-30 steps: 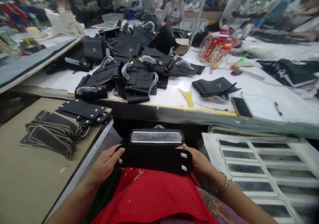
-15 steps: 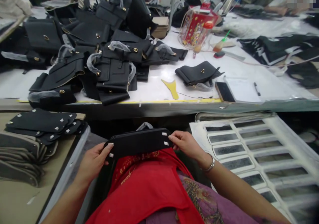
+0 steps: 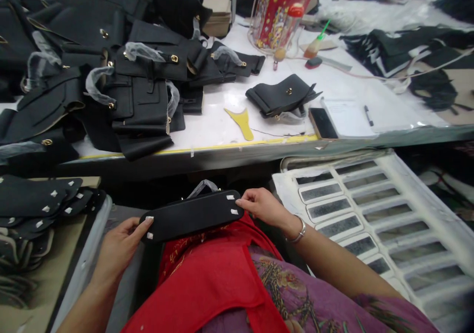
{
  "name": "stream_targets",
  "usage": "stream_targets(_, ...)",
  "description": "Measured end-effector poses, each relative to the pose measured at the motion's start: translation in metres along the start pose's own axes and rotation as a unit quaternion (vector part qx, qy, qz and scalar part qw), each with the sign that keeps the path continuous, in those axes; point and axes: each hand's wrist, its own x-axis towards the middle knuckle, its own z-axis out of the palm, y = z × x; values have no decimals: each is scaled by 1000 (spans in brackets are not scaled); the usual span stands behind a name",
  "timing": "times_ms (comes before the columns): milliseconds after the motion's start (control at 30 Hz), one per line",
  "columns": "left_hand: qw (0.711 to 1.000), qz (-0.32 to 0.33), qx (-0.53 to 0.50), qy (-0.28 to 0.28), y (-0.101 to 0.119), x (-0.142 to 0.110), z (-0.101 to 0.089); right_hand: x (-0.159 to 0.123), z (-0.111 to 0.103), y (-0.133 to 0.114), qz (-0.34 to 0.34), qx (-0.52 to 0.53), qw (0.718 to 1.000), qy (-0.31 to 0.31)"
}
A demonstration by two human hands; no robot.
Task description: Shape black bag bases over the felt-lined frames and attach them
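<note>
In the head view, a long black bag base panel [image 3: 192,217] with rounded ends is held level above my lap. Small white tabs stick out near both its ends. My left hand [image 3: 120,246] pinches its left end, thumb on top beside a tab. At the right end, my right hand [image 3: 262,206] grips the edge between thumb and curled fingers. Behind the panel rises a plastic-wrapped bag handle [image 3: 203,187] with gold-coloured fittings; what lies beneath it is hidden. A red apron [image 3: 207,278] is just below.
Black handbags [image 3: 144,96] crowd the worktable's left side. A yellow template [image 3: 241,124], a black bag piece [image 3: 283,95] and a phone [image 3: 323,123] lie nearer the edge. Tabbed panels [image 3: 37,194] are stacked at left. A white slotted rack [image 3: 355,214] holds dark strips at right.
The view has shifted, so the table and its bags appear further left and higher. Both hands keep hold of the panel, which now tilts slightly more, its right end higher.
</note>
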Motion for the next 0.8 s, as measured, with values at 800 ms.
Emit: stream_targets(800, 868, 427, 237, -91, 145, -7, 103, 3, -8, -4, -23, -103, 994, -4)
